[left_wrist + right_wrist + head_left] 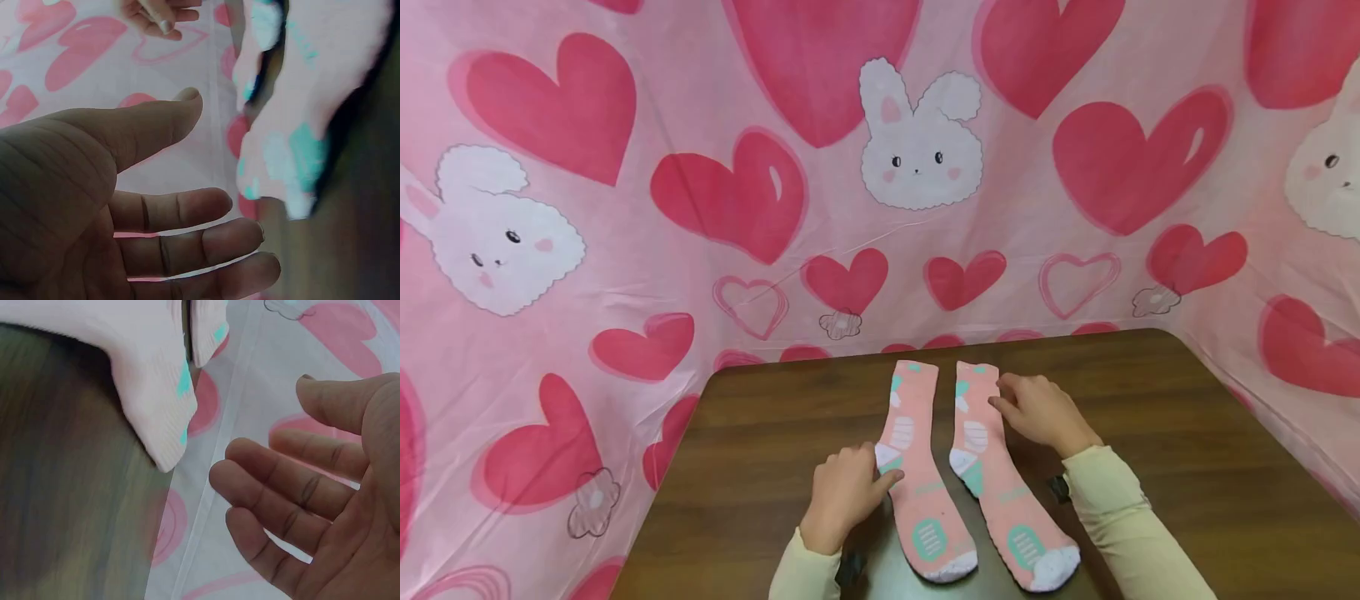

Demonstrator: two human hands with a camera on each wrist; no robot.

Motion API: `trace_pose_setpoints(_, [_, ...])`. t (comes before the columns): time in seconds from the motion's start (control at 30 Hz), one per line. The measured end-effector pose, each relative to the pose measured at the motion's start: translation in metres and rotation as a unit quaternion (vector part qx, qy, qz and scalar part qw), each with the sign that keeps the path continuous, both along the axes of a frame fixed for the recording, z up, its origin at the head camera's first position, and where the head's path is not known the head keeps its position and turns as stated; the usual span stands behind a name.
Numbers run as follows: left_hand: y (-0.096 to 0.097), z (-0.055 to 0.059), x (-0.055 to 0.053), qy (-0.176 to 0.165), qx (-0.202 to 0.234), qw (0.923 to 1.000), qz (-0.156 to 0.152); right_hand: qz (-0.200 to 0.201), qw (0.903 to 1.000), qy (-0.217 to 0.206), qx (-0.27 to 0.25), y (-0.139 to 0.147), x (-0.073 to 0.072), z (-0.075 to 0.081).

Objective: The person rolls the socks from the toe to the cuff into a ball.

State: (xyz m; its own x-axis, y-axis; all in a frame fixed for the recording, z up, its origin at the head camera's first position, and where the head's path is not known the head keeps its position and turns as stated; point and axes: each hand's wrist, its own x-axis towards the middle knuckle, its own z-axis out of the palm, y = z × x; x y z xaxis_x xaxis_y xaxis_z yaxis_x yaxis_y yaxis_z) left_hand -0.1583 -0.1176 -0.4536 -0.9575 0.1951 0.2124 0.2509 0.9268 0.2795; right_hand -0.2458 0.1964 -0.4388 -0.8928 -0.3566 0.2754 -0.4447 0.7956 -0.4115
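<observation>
Two pink socks with mint and white patches lie flat side by side on the table, toes toward me: the left sock and the right sock. My left hand is beside the left sock, its thumb overlapping the heel area in the head view. In the left wrist view that hand has its fingers extended and nothing between them. By the upper leg of the right sock is my right hand, fingertips right at its edge. The right wrist view shows its fingers loosely bent, holding nothing.
The socks lie on a dark wood-grain table with rounded far corners. A pink cloth backdrop with red hearts and white rabbits rises behind the table and along both sides.
</observation>
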Motion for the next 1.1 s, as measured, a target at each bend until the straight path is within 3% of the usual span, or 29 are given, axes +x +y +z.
trace_pose_setpoints(0.2, [-0.002,-0.009,0.018,-0.056,0.056,0.9967,0.016,-0.01,0.9995,-0.03,-0.003,-0.013,-0.017,0.002])
trace_pose_setpoints(0.4, [0.005,-0.013,0.04,-0.098,0.128,0.9869,0.003,-0.006,0.9982,-0.058,0.014,-0.027,-0.039,0.005])
trace_pose_setpoints(0.67, [0.017,-0.021,0.055,-0.129,0.158,0.9782,0.038,-0.016,0.9973,-0.07,0.02,-0.048,-0.063,0.01])
trace_pose_setpoints(0.9, [0.024,-0.036,0.063,-0.12,0.182,0.975,0.046,-0.048,0.9946,-0.091,0.011,-0.068,-0.085,0.0])
trace_pose_setpoints(1.1, [0.027,-0.044,0.063,-0.116,0.196,0.9692,0.095,-0.069,0.9902,-0.121,-0.007,-0.088,-0.097,-0.013])
